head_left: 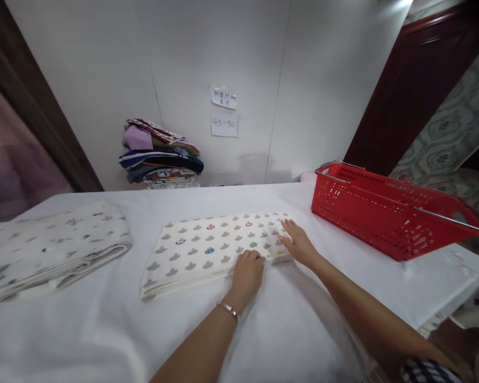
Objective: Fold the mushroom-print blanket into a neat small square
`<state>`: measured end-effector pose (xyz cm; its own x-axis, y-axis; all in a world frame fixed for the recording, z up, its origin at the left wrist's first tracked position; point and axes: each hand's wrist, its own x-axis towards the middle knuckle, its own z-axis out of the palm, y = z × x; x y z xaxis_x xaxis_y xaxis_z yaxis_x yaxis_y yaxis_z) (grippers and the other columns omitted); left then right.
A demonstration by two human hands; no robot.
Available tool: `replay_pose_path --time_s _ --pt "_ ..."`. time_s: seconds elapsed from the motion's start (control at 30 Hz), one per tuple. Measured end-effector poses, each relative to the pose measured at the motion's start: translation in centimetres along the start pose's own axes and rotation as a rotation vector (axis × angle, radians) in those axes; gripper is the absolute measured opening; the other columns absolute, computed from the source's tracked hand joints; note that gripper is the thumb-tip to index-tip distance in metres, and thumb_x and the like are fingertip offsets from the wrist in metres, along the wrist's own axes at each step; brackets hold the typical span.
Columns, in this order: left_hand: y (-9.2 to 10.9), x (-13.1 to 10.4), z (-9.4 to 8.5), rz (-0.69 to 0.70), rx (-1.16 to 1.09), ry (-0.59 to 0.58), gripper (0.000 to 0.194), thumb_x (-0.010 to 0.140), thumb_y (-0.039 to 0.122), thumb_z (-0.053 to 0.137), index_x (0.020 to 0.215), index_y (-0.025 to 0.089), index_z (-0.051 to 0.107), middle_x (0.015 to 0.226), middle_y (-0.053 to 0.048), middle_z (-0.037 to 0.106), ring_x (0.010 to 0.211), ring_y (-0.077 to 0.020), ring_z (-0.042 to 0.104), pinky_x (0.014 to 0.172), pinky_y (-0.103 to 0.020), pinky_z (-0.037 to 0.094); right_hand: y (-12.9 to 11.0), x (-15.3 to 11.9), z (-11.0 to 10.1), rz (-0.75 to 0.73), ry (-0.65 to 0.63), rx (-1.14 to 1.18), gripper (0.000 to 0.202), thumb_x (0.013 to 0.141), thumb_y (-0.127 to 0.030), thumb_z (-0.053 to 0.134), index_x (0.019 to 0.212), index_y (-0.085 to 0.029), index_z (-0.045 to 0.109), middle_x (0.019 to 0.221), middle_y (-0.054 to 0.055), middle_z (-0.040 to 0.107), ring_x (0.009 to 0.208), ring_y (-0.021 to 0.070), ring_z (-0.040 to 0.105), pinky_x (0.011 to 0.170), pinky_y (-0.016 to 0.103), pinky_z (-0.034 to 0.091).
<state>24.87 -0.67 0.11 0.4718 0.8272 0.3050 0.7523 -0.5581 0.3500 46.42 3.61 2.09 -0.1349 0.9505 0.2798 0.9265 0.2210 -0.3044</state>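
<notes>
Mushroom-print cloth [199,260], folded in several layers, lying flat near the middle of the white-covered table [151,340], between a second folded cloth [64,234] at left and a red basket [355,213] at right, apart from both. Right hand [300,244] resting on the right end with spread fingers, gripping nothing. Left hand [248,271] at the near edge with curled fingers; impossible to tell whether pinching a layer. Judged by appearance: light, soft, limp, not fragile, with layers prone to sliding apart. Best taken at both short ends, thumbs above and fingers beneath every layer; with a one-corner hold, likely to sag and unfold.
</notes>
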Motion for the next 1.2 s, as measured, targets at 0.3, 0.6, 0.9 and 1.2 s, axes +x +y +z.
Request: replay_pose_path --time_s 0.3,0.6,0.9,1.2 --pt "-0.6 -0.3 0.4 0.006 -0.158 0.024 0.022 0.086 0.011 0.046 0.091 0.021 0.065 0.095 -0.003 0.062 0.091 -0.0199 0.049 0.083 -0.036 0.041 2.5 1.6 2.0 0.255 -0.264 -0.274 0.057 0.093 -0.050 0.032 0.141 -0.019 0.036 0.154 0.010 0.022 0.141 0.0279 0.017 0.111 0.049 0.013" --pt "-0.5 -0.4 0.3 -0.042 -0.232 0.046 0.020 0.083 0.010 0.050 0.088 0.021 0.066 0.093 -0.003 0.062 0.090 -0.0196 0.049 0.082 -0.036 0.041 1.8 5.6 1.5 0.181 -0.219 -0.206 0.054 0.094 -0.050 0.031 0.142 -0.024 0.034 0.153 0.011 0.023 0.141 0.0272 0.015 0.109 0.051 0.016" --pt "-0.3 -0.7 0.4 -0.085 -0.268 0.031 0.019 0.082 0.013 0.052 0.089 0.022 0.067 0.093 -0.004 0.063 0.091 -0.0195 0.051 0.087 -0.037 0.040 5.4 9.0 4.8 0.122 -0.219 -0.332 0.053 0.094 -0.046 0.029 0.140 -0.020 0.037 0.149 0.011 0.032 0.139 0.0259 0.022 0.109 0.049 0.020" --pt "-0.4 -0.6 -0.2 -0.107 -0.368 -0.015 0.013 0.080 0.023 0.060 0.088 0.019 0.070 0.095 -0.005 0.067 0.096 -0.0179 0.056 0.092 -0.033 0.041 7.1 9.0 6.4 0.087 -0.186 -0.411 0.058 0.092 -0.047 0.022 0.140 -0.020 0.038 0.149 0.010 0.034 0.137 0.0280 0.027 0.107 0.050 0.025"
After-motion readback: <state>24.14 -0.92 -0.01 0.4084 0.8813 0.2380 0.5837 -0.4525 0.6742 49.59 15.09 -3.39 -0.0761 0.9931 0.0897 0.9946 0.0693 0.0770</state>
